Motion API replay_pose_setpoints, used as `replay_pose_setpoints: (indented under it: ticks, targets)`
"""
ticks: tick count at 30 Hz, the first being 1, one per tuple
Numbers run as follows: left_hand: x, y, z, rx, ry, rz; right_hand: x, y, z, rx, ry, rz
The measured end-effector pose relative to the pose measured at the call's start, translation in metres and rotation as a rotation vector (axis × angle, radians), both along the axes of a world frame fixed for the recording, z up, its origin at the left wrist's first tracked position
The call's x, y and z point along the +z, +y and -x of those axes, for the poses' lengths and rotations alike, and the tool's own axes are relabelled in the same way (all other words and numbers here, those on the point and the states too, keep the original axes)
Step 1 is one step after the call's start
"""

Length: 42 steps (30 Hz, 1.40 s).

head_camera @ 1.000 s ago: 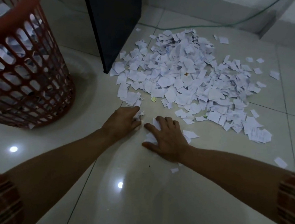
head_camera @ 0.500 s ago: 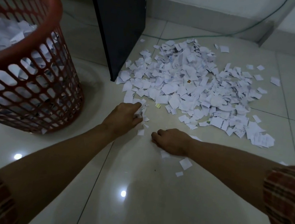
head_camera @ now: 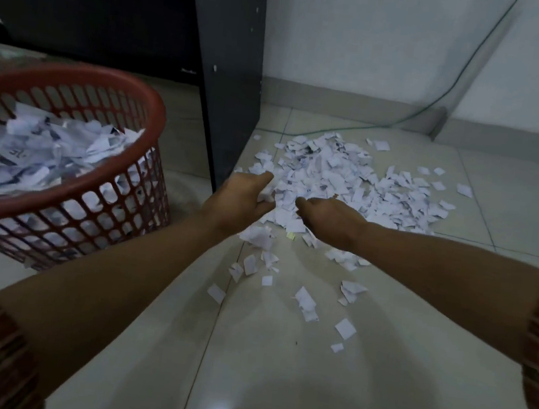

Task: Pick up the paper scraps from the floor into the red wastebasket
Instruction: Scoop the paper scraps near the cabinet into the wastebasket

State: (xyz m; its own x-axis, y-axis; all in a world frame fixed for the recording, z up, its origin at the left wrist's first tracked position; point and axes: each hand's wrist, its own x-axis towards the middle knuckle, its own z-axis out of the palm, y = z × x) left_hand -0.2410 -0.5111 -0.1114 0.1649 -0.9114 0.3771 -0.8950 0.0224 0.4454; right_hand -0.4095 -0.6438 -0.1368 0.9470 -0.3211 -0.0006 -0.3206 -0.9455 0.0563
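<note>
Both hands now lifted off the floor (head_camera: 272, 391), left hand (head_camera: 241, 201) and right hand (head_camera: 331, 218) each clutching paper scraps (head_camera: 333, 174)

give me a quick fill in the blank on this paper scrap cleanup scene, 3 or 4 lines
1. The wastebasket standing left of the hands is coloured ____.
2. The wastebasket already holds torn ____.
3. The big pile of paper scraps lies on the tiled ____.
4. The left hand holds a clump of scraps, while the right hand is beside it, on the side farther from the ____.

Missing words: red; paper; floor; wastebasket
</note>
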Motion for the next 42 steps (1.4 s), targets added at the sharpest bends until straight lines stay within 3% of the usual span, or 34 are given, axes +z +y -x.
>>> replay_pose_setpoints:
  ticks: [9, 15, 18, 21, 29, 34, 37, 42]
  targets:
    - [0.108, 0.007, -0.053, -0.041, -0.162, 0.068, 0.081, 0.032, -0.066, -0.032, -0.298, 0.008]
    - [0.161, 0.057, -0.106, -0.039, -0.369, -0.117, 0.130, 0.055, -0.143, 0.024, -0.566, -0.053]
    - [0.175, 0.082, -0.143, 0.058, -0.477, -0.254, 0.146, 0.071, -0.182, 0.035, -0.639, -0.062]
    - [0.176, 0.110, -0.181, 0.219, -0.451, -0.348, 0.159, 0.097, -0.220, 0.055, -0.666, -0.142]
    - [0.159, 0.152, -0.241, 0.463, -0.311, -0.723, 0.157, 0.145, -0.281, 0.046, -0.524, -0.476]
    - [0.166, 0.149, -0.248, 0.519, -0.192, -0.817, 0.149, 0.155, -0.292, 0.057, -0.266, -0.656]
    - [0.166, 0.142, -0.250, 0.501, -0.197, -0.820, 0.149, 0.155, -0.294, 0.041, -0.214, -0.767]
    - [0.160, 0.130, -0.238, 0.523, -0.262, -0.822, 0.150, 0.141, -0.287, 0.066, -0.328, -0.500]
